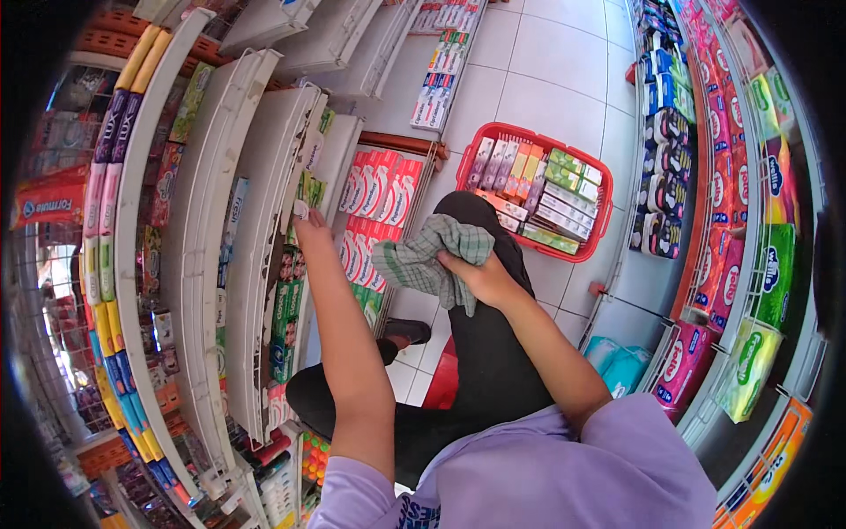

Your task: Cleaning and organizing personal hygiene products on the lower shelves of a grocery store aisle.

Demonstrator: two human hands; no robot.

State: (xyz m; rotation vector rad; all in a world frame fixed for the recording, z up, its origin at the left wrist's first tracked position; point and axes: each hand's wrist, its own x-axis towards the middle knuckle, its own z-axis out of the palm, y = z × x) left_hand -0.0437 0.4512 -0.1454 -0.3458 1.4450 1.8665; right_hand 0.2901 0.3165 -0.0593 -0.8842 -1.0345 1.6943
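My left hand (313, 227) reaches in at a shelf on the left, its fingertips against a small white-ended item (301, 210) beside green toothpaste boxes (311, 188). The shelf's edge partly hides those fingers, so I cannot tell whether they grip it. In my right hand (481, 272) is a bunched green-and-white checked cloth (433, 258), held above my knee. Red-and-white Pepsodent boxes (373, 188) stand in rows on the lower shelf near the cloth. Past my knee, a red plastic basket (606, 218) on the floor holds several toothpaste boxes (562, 211).
Worn white shelf boards (264, 264) rise close on my left. Green Closeup boxes (287, 301) sit under my left forearm. Along the right run shelves of tissue packs (717, 192). A red stool (441, 380) shows beneath me, on the tiled floor (555, 56).
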